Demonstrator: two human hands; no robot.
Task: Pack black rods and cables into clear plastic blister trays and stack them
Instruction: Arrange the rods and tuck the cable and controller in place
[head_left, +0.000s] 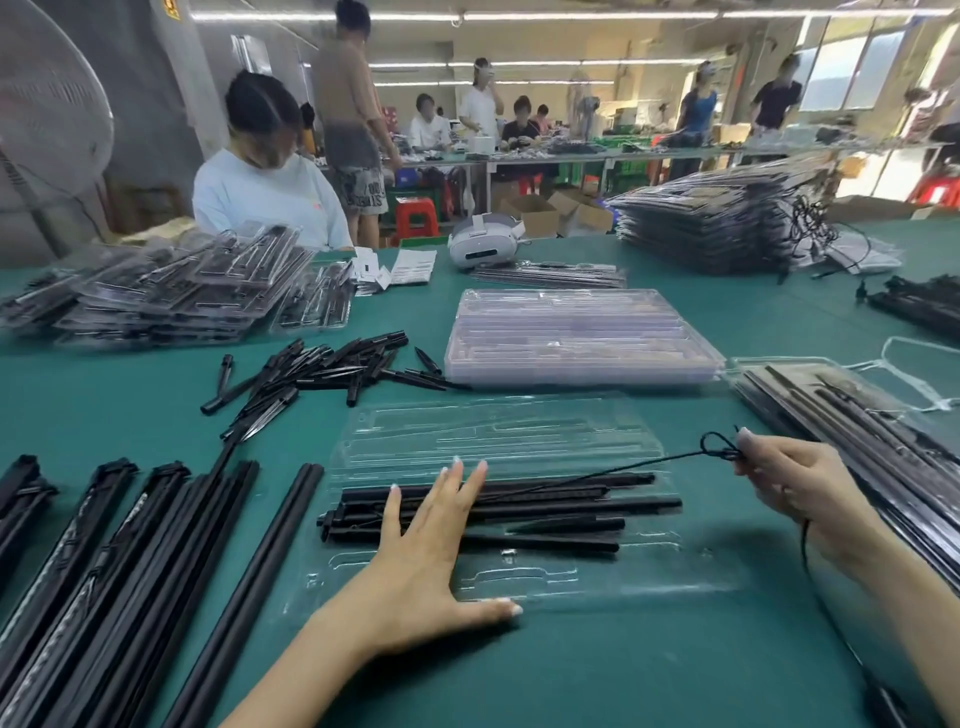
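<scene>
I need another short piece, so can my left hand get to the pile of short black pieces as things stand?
Probably yes. The left hand lies flat on the rods, holding nothing, and bare mat separates it from the pile.

No legible text anywhere

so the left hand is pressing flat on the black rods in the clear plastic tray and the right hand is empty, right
Not quite. In the head view the right hand is not empty: it pinches a thin black cord. The left hand does press flat on the black rods in the clear plastic blister tray.
</scene>
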